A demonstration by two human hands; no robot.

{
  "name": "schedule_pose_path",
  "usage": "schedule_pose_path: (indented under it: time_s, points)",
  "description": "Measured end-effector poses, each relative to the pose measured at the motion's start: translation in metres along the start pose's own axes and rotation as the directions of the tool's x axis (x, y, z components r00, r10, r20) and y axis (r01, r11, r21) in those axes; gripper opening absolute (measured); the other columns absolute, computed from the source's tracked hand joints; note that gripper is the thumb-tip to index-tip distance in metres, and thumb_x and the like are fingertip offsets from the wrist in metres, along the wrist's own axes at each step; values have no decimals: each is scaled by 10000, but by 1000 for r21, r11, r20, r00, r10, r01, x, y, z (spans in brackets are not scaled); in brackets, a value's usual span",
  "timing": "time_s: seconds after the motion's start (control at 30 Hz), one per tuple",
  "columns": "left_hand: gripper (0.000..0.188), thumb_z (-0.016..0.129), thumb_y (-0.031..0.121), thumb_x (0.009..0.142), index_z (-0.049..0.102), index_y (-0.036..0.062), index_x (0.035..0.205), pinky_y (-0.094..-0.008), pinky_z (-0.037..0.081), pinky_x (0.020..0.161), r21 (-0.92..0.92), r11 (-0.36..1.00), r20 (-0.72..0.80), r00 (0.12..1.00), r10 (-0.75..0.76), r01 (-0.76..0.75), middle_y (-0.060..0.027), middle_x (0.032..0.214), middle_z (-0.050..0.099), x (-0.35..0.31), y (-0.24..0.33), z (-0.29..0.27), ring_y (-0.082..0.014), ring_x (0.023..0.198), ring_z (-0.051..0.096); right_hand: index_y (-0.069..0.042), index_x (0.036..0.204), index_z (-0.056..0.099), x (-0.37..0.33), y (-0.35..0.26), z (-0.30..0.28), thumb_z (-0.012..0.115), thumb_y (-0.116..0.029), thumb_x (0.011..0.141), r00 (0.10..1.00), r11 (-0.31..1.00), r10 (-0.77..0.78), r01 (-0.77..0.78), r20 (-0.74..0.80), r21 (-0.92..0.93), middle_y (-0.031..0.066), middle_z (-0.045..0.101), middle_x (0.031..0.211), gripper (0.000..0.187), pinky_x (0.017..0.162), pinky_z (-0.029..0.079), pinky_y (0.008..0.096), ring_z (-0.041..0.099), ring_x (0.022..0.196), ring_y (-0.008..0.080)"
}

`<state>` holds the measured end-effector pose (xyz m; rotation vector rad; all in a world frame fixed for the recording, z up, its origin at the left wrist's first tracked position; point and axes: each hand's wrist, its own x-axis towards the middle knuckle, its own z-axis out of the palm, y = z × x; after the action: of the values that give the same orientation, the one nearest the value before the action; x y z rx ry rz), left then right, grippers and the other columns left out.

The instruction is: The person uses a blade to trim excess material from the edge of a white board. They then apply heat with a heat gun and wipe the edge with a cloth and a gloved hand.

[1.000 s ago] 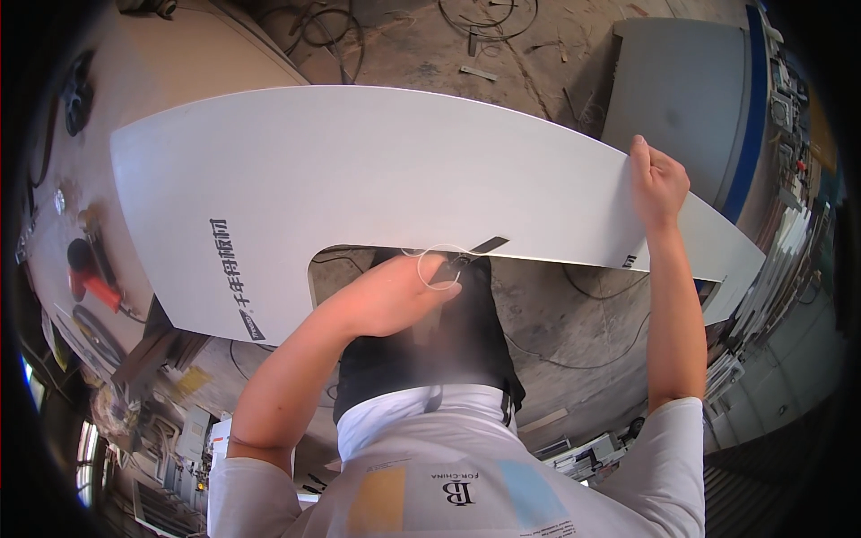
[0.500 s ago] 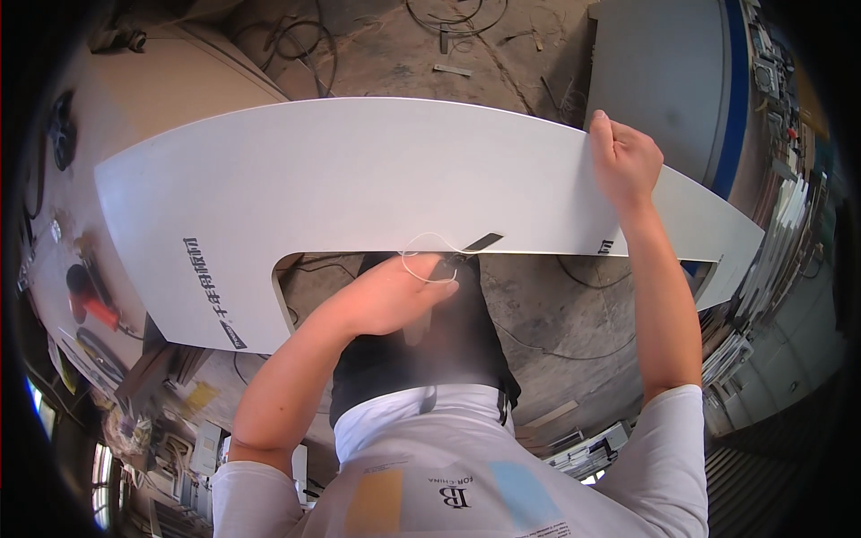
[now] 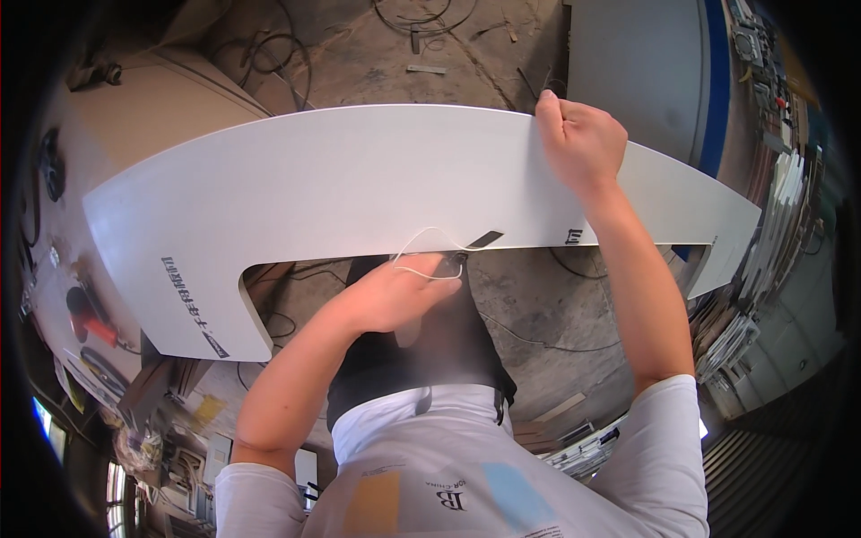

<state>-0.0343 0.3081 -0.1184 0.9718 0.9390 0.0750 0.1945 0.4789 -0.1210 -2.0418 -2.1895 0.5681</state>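
Note:
A large white board (image 3: pixel 359 170) with a curved far edge and a rectangular cutout on the near side lies across in front of me. My right hand (image 3: pixel 581 143) grips its far edge at the right, fingers curled over and thumb on top. My left hand (image 3: pixel 408 291) is closed at the cutout's inner edge. It holds a small dark tool (image 3: pixel 485 240), whose flat strip lies slantwise over the board's edge. A loop of white cord (image 3: pixel 426 231) hangs about the fingers. The tool's grip is mostly hidden by the hand.
A brown panel (image 3: pixel 152 108) lies at the far left, a grey panel with a blue edge (image 3: pixel 637 81) at the far right. Cable coils (image 3: pixel 278 54) lie on the floor. A red-handled tool (image 3: pixel 103 332) is at the left. White strips (image 3: pixel 780 206) are stacked at the right.
The board and my right hand have shifted left in view, as has the background. My left hand and the dark tool now sit farther right along the cutout's inner edge.

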Motion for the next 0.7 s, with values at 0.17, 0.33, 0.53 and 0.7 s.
schedule_pose_path:
  time_s: [0.17, 0.33, 0.53, 0.7]
  points:
    - [286, 576, 280, 1038, 563, -6, 1025, -397, 482, 820, -25, 999, 2, 999, -32, 32, -125, 872, 592, 16, 14, 13, -261, 846, 568, -105, 603, 675, 1, -1, -6, 541, -414, 965, 999, 1000, 2, -1, 35, -18, 69, 588, 547, 495, 537, 442, 380, 554, 524, 287]
    - [285, 558, 276, 1037, 552, -6, 998, -389, 481, 797, -73, 997, 60, 998, -34, 38, -131, 831, 572, 40, 25, 29, -254, 803, 543, -114, 619, 701, 2, 0, -5, 528, -419, 965, 999, 1000, 5, -3, 54, -25, 74, 624, 580, 493, 550, 462, 382, 598, 562, 297]
    - [274, 537, 248, 1031, 544, -26, 1036, -415, 484, 823, -65, 995, 33, 997, 72, -70, -184, 848, 592, 69, 49, 52, -309, 818, 561, -110, 597, 693, 3, 6, -1, 539, -397, 961, 997, 996, -77, 78, 28, -34, 82, 615, 566, 488, 520, 456, 404, 597, 536, 317]
    - [300, 546, 238, 1025, 558, -41, 1133, -446, 491, 870, 1, 976, -73, 973, 219, -219, -264, 962, 644, 90, 45, 72, -423, 922, 618, -109, 581, 664, 1, 13, 8, 573, -400, 980, 980, 984, -175, 178, -95, 14, 77, 579, 538, 502, 500, 421, 396, 550, 504, 295]
